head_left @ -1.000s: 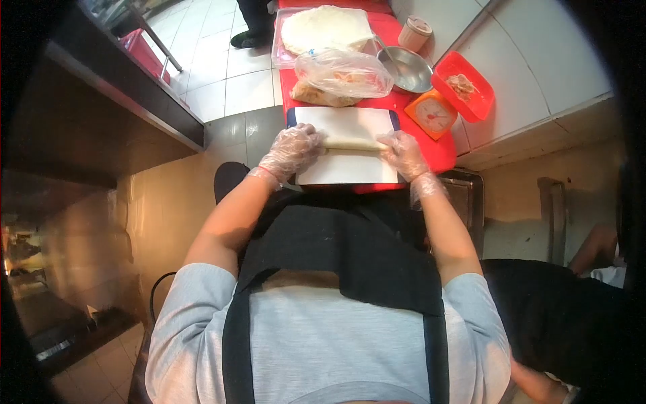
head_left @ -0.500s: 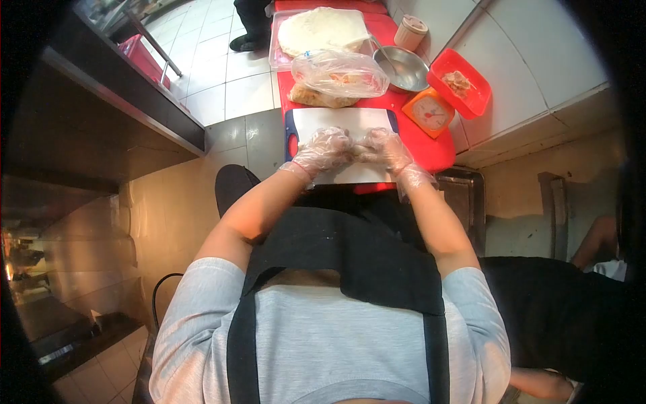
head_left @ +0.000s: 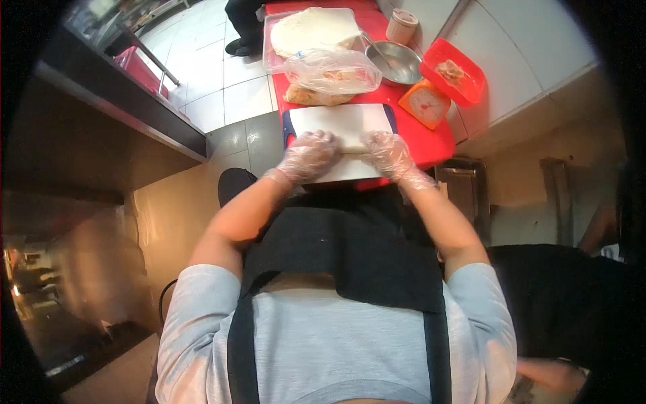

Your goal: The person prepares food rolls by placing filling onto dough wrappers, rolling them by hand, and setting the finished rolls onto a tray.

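Note:
On a white cutting board with dark blue ends lies a pale roll, perhaps of thin dough sheet; only its middle shows. Curled over its left end is my left hand, in a clear plastic glove. My right hand, gloved the same way, has its fingers closed around the right end. The filling, if any, is hidden. Just beyond the board sits a clear plastic bag with pale and orange food in it, beside a brownish food bundle.
Farther back, a stack of pale sheets fills a clear tray. To the right are a metal bowl with a spoon, a lidded tub, an orange scale and a red tray holding some filling. Another person's dark clothing is close at right.
My hands have moved apart from near the board's middle, and the pale roll now shows between them. The whole view has shifted slightly.

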